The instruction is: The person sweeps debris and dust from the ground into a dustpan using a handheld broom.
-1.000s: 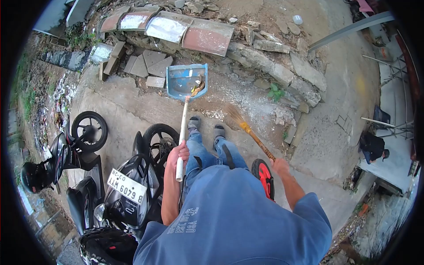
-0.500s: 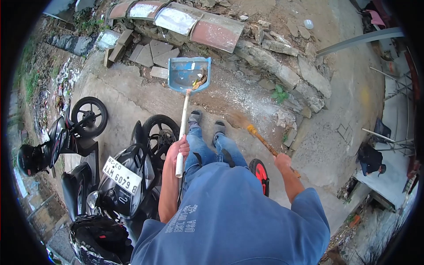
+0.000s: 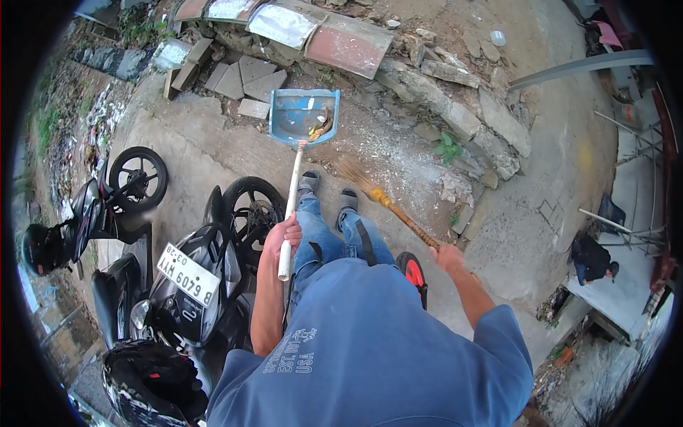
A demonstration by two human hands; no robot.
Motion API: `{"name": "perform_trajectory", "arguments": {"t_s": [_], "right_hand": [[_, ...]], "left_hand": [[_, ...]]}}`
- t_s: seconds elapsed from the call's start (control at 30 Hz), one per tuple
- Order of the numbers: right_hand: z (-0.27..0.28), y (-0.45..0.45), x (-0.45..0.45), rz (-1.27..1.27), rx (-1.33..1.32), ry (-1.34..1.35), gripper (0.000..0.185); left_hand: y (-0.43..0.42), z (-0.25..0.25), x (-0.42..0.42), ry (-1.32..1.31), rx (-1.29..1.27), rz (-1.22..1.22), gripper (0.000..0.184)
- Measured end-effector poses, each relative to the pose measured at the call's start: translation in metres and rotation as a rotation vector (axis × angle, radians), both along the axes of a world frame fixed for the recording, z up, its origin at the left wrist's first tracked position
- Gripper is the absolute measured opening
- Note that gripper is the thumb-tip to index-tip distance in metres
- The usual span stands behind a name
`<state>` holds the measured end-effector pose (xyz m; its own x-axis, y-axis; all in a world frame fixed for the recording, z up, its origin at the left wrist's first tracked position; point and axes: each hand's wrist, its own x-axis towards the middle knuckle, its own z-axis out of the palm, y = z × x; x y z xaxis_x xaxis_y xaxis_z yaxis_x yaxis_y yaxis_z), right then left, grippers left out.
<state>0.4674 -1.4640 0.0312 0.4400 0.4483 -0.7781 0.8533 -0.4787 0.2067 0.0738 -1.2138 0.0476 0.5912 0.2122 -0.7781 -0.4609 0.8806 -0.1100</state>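
1. Left hand (image 3: 283, 236): your fingers are wrapped closed around the white handle (image 3: 292, 196) of the dustpan, a little above its near end.
2. Right hand (image 3: 448, 258): your fingers are closed around the shaft of the broom (image 3: 409, 223), toward its rear end.
3. Dustpan, blue, scuffed (image 3: 289, 117): ahead of your feet, at the far end of the handle; holds a small heap of debris (image 3: 324, 129), brown and yellow, to the right side.
4. Broom, natural bristles (image 3: 352, 173), orange binding: slants forward and left from your right hand, bristles just right of your shoes and apart from the dustpan; ground contact cannot be told.
5. Motorcycle, black, white number plate (image 3: 188, 274): to your left.
6. Paving blocks (image 3: 242, 77), grey: just beyond and left of the dustpan.
7. Wheel, red-rimmed (image 3: 411, 270): by your right leg, partly hidden.
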Motion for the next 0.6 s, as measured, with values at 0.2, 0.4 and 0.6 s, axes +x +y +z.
{"name": "perform_trajectory", "arguments": {"t_s": [0.2, 0.4, 0.6], "right_hand": [[-0.024, 0.029, -0.003, 0.094, -0.074, 0.055, 0.050], [0.002, 0.017, 0.044, 0.095, -0.135, -0.133, 0.044], [0.022, 0.004, 0.074, 0.099, -0.129, -0.190, 0.045]], "left_hand": [[-0.008, -0.002, 0.000, -0.027, -0.037, 0.018, 0.021], [-0.015, -0.006, 0.006, -0.034, -0.024, 0.029, 0.022], [-0.016, -0.008, 0.008, -0.039, -0.037, 0.048, 0.022]]}}
